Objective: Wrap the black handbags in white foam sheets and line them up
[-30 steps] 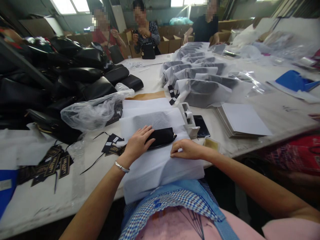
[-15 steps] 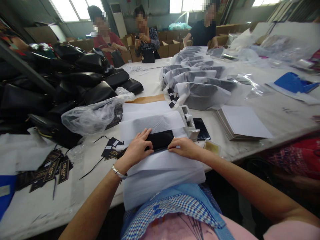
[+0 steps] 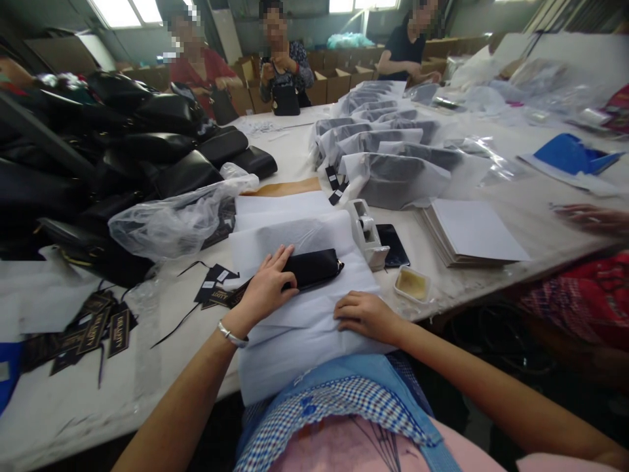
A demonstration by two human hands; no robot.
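Note:
My left hand [image 3: 268,285] grips the left end of a slim black bag [image 3: 314,267], with the fingers stretched over its far side and the thumb on the near side. The bag lies flat on white tissue paper [image 3: 304,321], with a small gold-coloured fitting at its right end. Below and right of the bag, my right hand [image 3: 366,316] is on the paper's near part. Its fingers are bent and pressed together on the sheet. More thin sheets lie beneath, and the near edge hangs over the table edge.
A tape dispenser [image 3: 366,236], a phone [image 3: 392,246] and a small yellow-filled dish [image 3: 411,285] stand to the right, beside stacked boards [image 3: 474,229]. Left are black hang tags [image 3: 216,285], a clear plastic bag [image 3: 171,226] and piled black handbags [image 3: 157,144]. Wrapped bags [image 3: 393,174] line the middle; co-workers stand behind.
My right hand has let go of the bag's right end and moved down onto the tissue paper. My left hand stays on the bag. A person's hand has come in at the right edge.

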